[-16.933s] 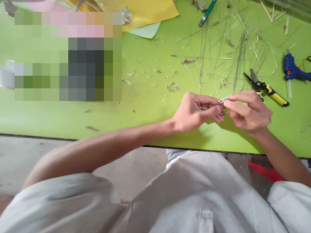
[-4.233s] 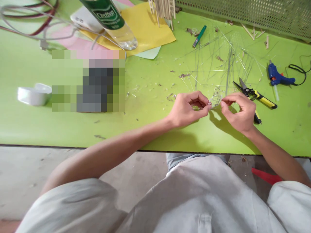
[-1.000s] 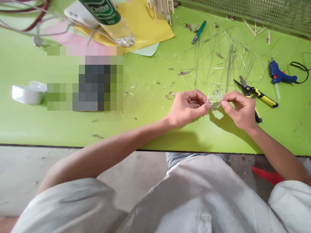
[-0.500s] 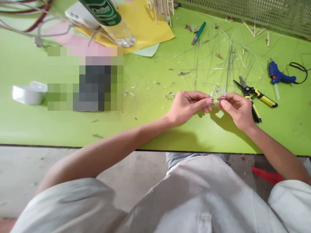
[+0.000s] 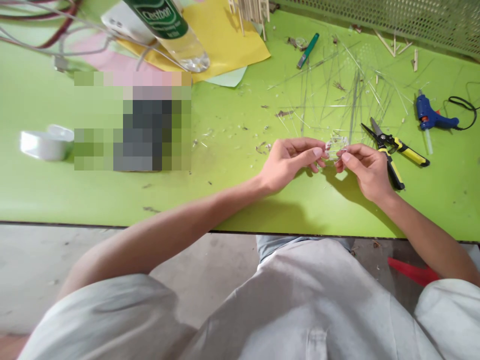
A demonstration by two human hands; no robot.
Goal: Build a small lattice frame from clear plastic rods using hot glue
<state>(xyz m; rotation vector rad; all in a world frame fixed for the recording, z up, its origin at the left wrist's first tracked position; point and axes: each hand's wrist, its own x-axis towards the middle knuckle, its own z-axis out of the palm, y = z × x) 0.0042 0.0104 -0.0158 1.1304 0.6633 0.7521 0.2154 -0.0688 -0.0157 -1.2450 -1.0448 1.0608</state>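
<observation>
Between my two hands, just above the green table, is a small see-through frame (image 5: 333, 150) of thin clear rods with whitish blobs at its joints. My left hand (image 5: 290, 161) pinches its left side between thumb and fingers. At its right side, my right hand (image 5: 365, 167) grips it with thumb and forefinger, the other fingers curled below. Fingertips cover parts of the frame. Close to my right hand lie black-and-yellow snips (image 5: 390, 145) with their blades apart. Loose clear rods (image 5: 330, 106) are strewn beyond my hands.
A blue glue gun (image 5: 431, 115) lies at the right with its cord. Farther back are a green cutter (image 5: 308, 51), wooden sticks and a perforated green panel (image 5: 393, 20). A water bottle (image 5: 180, 42) rests on yellow paper (image 5: 232, 40). At left sits a tape roll (image 5: 43, 145).
The small frame has turned slightly in my fingers, showing more of its rods. My left thumb has shifted a little up and left. Other things stay as they were.
</observation>
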